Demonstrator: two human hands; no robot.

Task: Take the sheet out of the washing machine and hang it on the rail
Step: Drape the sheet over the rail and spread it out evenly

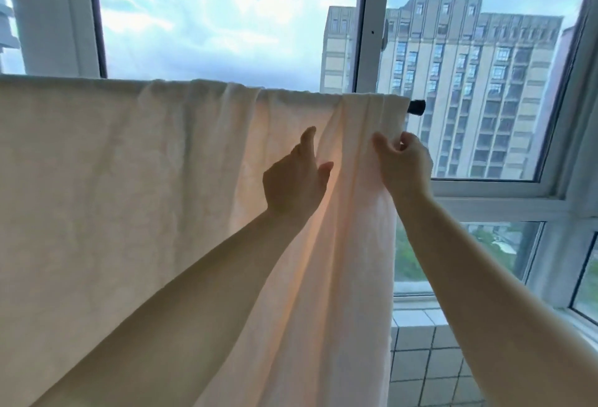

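The pale sheet (129, 196) hangs draped over the rail (417, 106), whose dark end cap pokes out just past the cloth's right edge. The right hand (404, 160) pinches that right edge just below the rail, thumb and fingers curled round a fold of fabric. The left hand (296, 177) lies against the sheet a little to the left, fingers extended and thumb apart, their tips hidden in a crease (whether they actually nip the cloth I cannot tell). Behind stand a white-framed window (369, 24), a tall building (469, 83) and a tiled ledge (420, 358)
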